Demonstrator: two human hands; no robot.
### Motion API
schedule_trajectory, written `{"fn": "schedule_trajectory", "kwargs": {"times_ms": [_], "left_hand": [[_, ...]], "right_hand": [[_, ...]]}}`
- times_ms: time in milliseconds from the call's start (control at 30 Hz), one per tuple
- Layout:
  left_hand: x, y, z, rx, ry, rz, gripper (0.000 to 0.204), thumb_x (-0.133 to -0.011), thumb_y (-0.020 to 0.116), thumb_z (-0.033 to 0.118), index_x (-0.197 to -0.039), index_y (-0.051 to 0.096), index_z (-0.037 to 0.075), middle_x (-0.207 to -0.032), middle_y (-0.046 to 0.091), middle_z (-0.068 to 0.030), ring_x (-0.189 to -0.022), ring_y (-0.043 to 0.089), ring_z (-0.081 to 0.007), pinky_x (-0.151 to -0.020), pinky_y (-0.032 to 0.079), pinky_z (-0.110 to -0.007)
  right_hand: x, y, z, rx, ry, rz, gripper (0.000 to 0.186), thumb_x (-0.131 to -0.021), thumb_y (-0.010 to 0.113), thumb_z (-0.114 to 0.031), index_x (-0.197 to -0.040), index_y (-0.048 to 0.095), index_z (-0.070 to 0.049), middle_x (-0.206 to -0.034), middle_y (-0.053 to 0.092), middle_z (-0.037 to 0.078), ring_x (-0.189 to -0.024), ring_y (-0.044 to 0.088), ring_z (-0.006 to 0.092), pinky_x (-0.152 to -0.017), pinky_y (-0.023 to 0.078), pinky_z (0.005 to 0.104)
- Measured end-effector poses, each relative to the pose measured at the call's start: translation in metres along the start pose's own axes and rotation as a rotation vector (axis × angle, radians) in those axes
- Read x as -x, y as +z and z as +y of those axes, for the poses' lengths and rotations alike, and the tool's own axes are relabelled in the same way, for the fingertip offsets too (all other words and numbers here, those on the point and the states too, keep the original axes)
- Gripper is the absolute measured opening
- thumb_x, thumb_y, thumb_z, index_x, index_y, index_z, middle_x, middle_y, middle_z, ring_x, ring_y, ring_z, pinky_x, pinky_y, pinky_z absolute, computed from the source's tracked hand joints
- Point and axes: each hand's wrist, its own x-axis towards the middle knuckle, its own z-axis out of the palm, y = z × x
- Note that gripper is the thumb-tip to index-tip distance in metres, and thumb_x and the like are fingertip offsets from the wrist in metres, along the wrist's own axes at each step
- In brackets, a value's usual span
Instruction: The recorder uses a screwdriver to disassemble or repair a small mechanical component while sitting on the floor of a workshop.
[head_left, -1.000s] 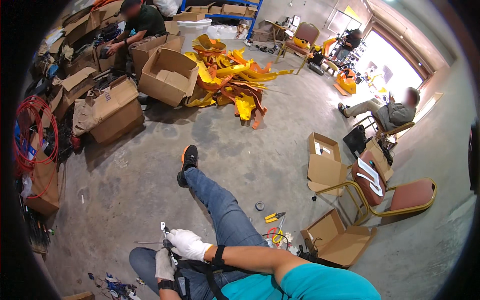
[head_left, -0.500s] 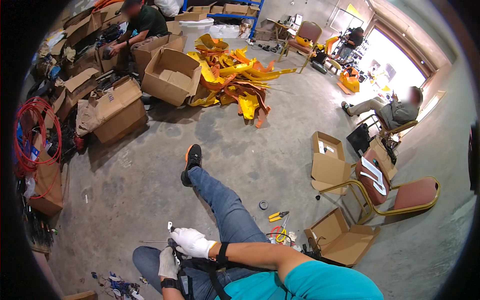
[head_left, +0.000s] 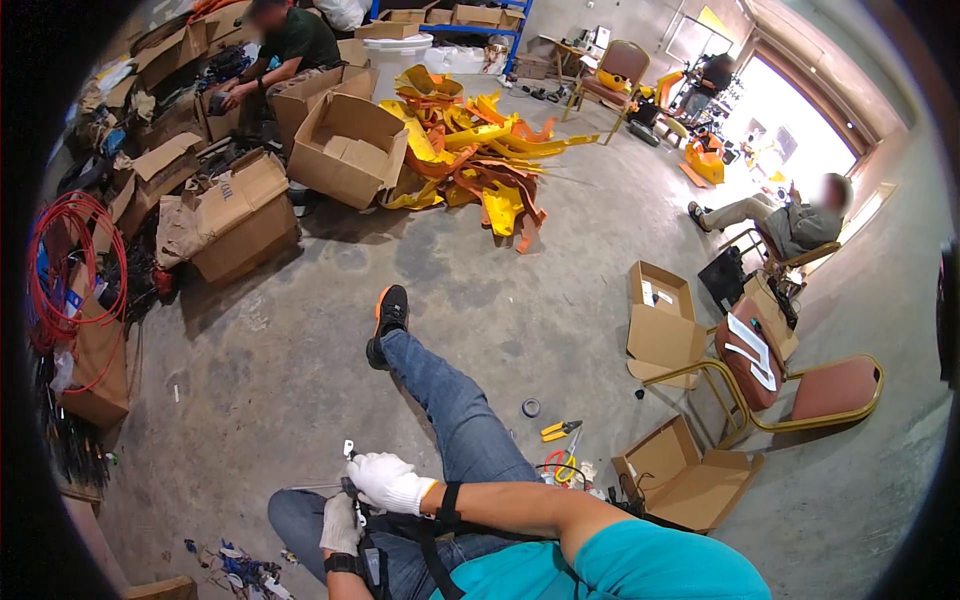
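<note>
Both hands are in white knitted gloves, close together over my bent left knee. My left hand (head_left: 341, 525) is closed around the lower end of a small dark part (head_left: 349, 487). My right hand (head_left: 388, 482) is closed at its upper end, with fingertips pressed against it. A light metal tab with a hole (head_left: 348, 450) sticks up beyond the right fingers. Leftward from between the hands points a thin metal rod (head_left: 318, 487), like a screwdriver shaft; its handle end is hidden. The gloves cover most of the dark part, so its kind cannot be told.
Yellow-handled pliers (head_left: 560, 431), scissors (head_left: 566, 468) and a tape roll (head_left: 530, 407) lie right of my leg. Open cardboard boxes (head_left: 690, 475) and a chair (head_left: 835, 388) stand beyond. Wire scraps (head_left: 240, 570) lie lower left. Yellow panels (head_left: 480, 150) are heaped ahead; other people sit farther off.
The whole view has shifted slightly. Both hands keep their hold with little movement, and the thin rod looks fainter and slightly tilted now.
</note>
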Motion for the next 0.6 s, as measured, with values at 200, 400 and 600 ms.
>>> {"fn": "schedule_trajectory", "kwargs": {"times_ms": [200, 400, 600], "left_hand": [[0.005, 0.0, -0.006, 0.052, 0.056, -0.1, 0.025, -0.103, 0.049, 0.019, -0.103, 0.068, 0.002, -0.077, 0.072, -0.0111, -0.058, 0.07, -0.0236, -0.042, 0.05, -0.032], [0.055, 0.024, 0.027, 0.52, 0.138, -0.151, 0.036, -0.11, 0.052, 0.036, -0.131, 0.068, 0.01, -0.105, 0.074, -0.0034, -0.084, 0.07, -0.0138, -0.066, 0.057, -0.028], [0.032, 0.024, 0.035, 0.459, 0.203, -0.292, 0.034, -0.111, 0.048, 0.04, -0.112, 0.062, 0.01, -0.089, 0.07, -0.0091, -0.068, 0.065, -0.0177, -0.059, 0.055, -0.032]], "right_hand": [[0.0, 0.007, 0.004, 0.207, -0.161, 0.016, 0.031, -0.087, 0.075, -0.025, -0.105, 0.064, -0.002, -0.1, 0.067, 0.017, -0.09, 0.071, 0.0367, -0.078, 0.059, 0.0465], [0.022, -0.042, -0.018, -0.52, 0.268, -0.08, 0.036, -0.094, 0.065, -0.03, -0.121, 0.062, -0.006, -0.088, 0.072, 0.017, -0.072, 0.074, 0.0254, -0.061, 0.062, 0.0409], [0.055, -0.071, 0.03, -0.92, 0.344, -0.181, 0.052, -0.102, 0.062, -0.034, -0.147, 0.055, -0.008, -0.11, 0.069, 0.01, -0.084, 0.068, 0.0147, -0.071, 0.058, 0.0296]]}}
